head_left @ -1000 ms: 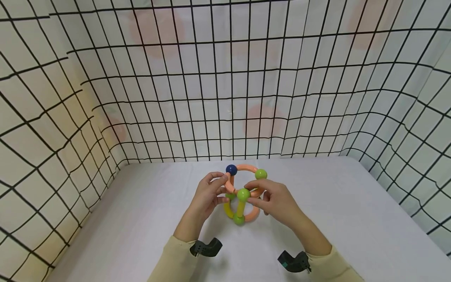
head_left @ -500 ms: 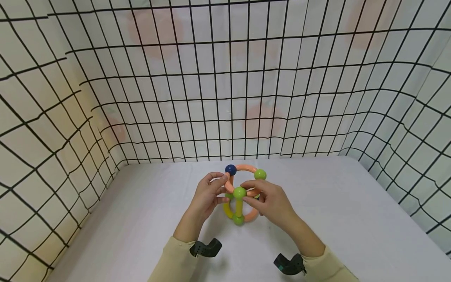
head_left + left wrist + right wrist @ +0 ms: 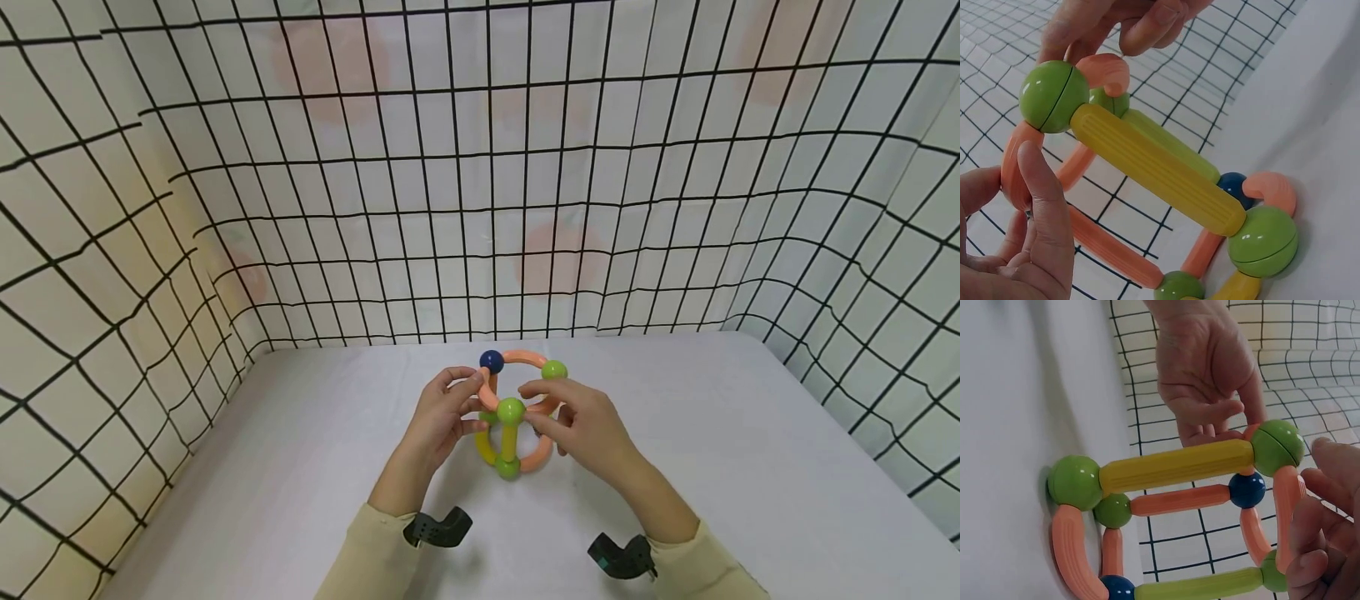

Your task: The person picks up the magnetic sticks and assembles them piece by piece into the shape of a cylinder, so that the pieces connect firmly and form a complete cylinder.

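Note:
A ball-and-rod frame [image 3: 535, 457] of green and blue balls, straight rods and curved orange rods stands on the table. At its upper left, my left hand [image 3: 441, 408] pinches a curved orange rod [image 3: 1015, 165] between thumb and fingers. The top front green ball [image 3: 511, 411] sits on an upright yellow rod [image 3: 509, 443], joined below to another green ball [image 3: 508, 467]. Beside that top ball, my right hand [image 3: 592, 425] hovers around a second curved orange rod [image 3: 1286, 512], thumb and index finger apart. A dark blue ball [image 3: 491, 361] marks the back left top corner.
A white cloth covers the table [image 3: 300, 467]. Black grid netting [image 3: 480, 183] over pale fabric walls in the back and both sides. Dark wrist cameras [image 3: 438, 527] sit on both cuffs.
My right hand moved left with the top green ball, which now stands above the upright yellow rod. The fingers have since drawn back slightly to the right from the ball. My left hand stayed put.

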A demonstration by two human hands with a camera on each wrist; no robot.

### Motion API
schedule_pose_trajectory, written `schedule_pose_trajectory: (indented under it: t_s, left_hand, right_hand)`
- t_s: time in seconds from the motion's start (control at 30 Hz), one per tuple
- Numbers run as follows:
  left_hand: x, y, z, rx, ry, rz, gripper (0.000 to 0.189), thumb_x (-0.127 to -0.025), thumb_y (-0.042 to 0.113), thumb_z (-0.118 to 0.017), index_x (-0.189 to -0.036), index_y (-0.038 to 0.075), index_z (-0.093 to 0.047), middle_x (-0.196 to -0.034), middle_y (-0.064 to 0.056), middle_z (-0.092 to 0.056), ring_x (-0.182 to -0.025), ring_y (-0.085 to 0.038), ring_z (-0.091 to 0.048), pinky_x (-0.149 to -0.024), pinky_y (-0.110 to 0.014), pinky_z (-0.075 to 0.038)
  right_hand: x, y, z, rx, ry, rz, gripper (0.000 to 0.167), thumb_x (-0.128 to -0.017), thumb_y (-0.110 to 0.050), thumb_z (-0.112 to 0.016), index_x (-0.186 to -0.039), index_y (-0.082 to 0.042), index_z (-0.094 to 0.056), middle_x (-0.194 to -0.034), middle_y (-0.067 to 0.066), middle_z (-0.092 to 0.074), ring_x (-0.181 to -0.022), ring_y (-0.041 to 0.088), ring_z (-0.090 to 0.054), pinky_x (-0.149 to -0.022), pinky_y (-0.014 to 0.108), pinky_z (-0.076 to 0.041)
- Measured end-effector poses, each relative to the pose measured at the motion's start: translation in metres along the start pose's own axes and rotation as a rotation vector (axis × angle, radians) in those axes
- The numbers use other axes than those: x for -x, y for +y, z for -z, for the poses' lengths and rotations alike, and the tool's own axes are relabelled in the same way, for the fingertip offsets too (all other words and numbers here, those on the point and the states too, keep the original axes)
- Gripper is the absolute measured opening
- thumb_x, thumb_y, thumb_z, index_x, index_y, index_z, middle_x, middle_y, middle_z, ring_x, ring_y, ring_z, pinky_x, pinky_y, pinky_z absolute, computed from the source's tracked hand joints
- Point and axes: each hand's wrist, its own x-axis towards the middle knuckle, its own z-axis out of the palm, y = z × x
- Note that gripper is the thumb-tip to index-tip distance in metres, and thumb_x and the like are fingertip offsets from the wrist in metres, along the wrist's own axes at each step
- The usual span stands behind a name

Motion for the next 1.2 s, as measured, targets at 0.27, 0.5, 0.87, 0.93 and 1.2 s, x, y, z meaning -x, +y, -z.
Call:
schedule_pose_trajectory:
  t_s: [0.27, 0.5, 0.87, 0.93, 1.2]
  left_hand:
    - [-0.003, -0.003, 0.004, -0.027, 0.022, -0.003, 0.035, -0.102, 0.033, -0.057, -0.126, 0.009, -0.052, -0.113, -0.010, -0.063, -0.083, -0.014, -0.067, -0.060, -0.024, -0.058]
    - [-0.008, -0.008, 0.009, -0.070, 0.084, -0.001, 0.039, -0.103, 0.035, -0.055, -0.129, 0.007, -0.051, -0.115, -0.012, -0.065, -0.077, -0.015, -0.065, -0.062, -0.023, -0.058]
    - [-0.026, -0.035, 0.019, -0.280, 0.195, -0.085, 0.030, -0.096, 0.016, -0.066, -0.123, 0.003, -0.060, -0.107, -0.010, -0.071, -0.086, -0.015, -0.062, -0.072, -0.023, -0.054]
    - [-0.030, -0.040, 0.020, -0.321, 0.194, -0.096, 0.030, -0.095, 0.015, -0.068, -0.122, 0.004, -0.062, -0.110, -0.011, -0.069, -0.089, -0.015, -0.062, -0.073, -0.022, -0.054]
    - [-0.030, -0.052, 0.022, -0.481, 0.082, -0.104, 0.040, -0.094, 0.012, -0.067, -0.133, 0.012, -0.059, -0.128, -0.009, -0.065, -0.114, -0.023, -0.061, -0.096, -0.038, -0.054]
  right_hand:
    - [-0.001, 0.007, 0.014, -0.074, 0.143, 0.005, 0.021, -0.096, -0.010, -0.067, -0.115, -0.018, -0.070, -0.105, 0.000, -0.070, -0.042, 0.004, -0.046, -0.040, 0.023, -0.037]
    - [-0.002, 0.029, 0.021, -0.130, 0.308, -0.084, 0.021, -0.099, -0.010, -0.061, -0.119, -0.015, -0.066, -0.111, 0.006, -0.070, -0.048, 0.006, -0.053, -0.038, 0.023, -0.034]
    - [0.004, 0.092, 0.004, -0.129, 0.145, -0.446, 0.026, -0.098, -0.021, -0.062, -0.123, -0.012, -0.062, -0.113, 0.012, -0.064, -0.065, 0.026, -0.065, -0.050, 0.024, -0.042]
    - [0.006, 0.103, -0.002, -0.105, 0.081, -0.470, 0.027, -0.097, -0.021, -0.063, -0.123, -0.013, -0.063, -0.114, 0.012, -0.064, -0.070, 0.021, -0.064, -0.055, 0.024, -0.045]
    - [0.013, 0.116, -0.018, -0.007, -0.113, -0.449, 0.032, -0.092, -0.022, -0.070, -0.123, -0.018, -0.065, -0.116, 0.004, -0.069, -0.100, 0.019, -0.063, -0.084, 0.034, -0.051]
